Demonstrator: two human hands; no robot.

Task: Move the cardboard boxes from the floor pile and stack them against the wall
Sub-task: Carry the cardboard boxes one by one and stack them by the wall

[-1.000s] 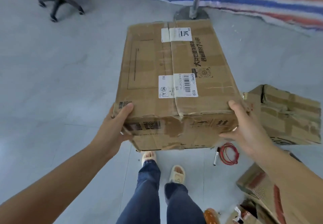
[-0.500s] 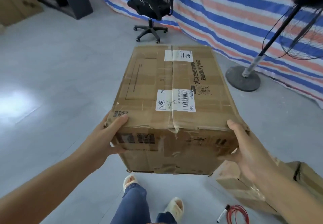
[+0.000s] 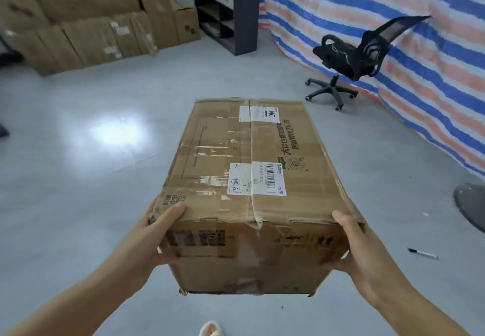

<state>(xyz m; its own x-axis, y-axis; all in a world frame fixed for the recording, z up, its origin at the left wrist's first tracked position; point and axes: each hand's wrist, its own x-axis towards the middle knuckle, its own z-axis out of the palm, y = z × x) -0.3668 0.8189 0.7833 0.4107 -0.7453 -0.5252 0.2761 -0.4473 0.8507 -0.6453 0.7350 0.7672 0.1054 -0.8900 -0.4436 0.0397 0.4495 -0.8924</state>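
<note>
A long, worn cardboard box (image 3: pixel 252 178) with white shipping labels and tape hangs in the air in front of me, clear of the floor. My left hand (image 3: pixel 154 233) grips its near left corner, thumb on the top edge. My right hand (image 3: pixel 354 246) grips the near right corner the same way, thumb on top and fingers hidden under the side. Far off at the upper left stands a stack of cardboard boxes (image 3: pixel 86 18) against the wall.
A dark shelf unit (image 3: pixel 228 10) stands beside the stack. A black office chair (image 3: pixel 351 60) sits at the right before a striped tarp (image 3: pixel 393 21). A fan base (image 3: pixel 472 204) shows at the right edge, a marker pen (image 3: pixel 422 253) on the grey floor.
My view has swung left with the box still held in both hands. The floor pile and the fan left the view; the wall stack and the shelf unit came in.
</note>
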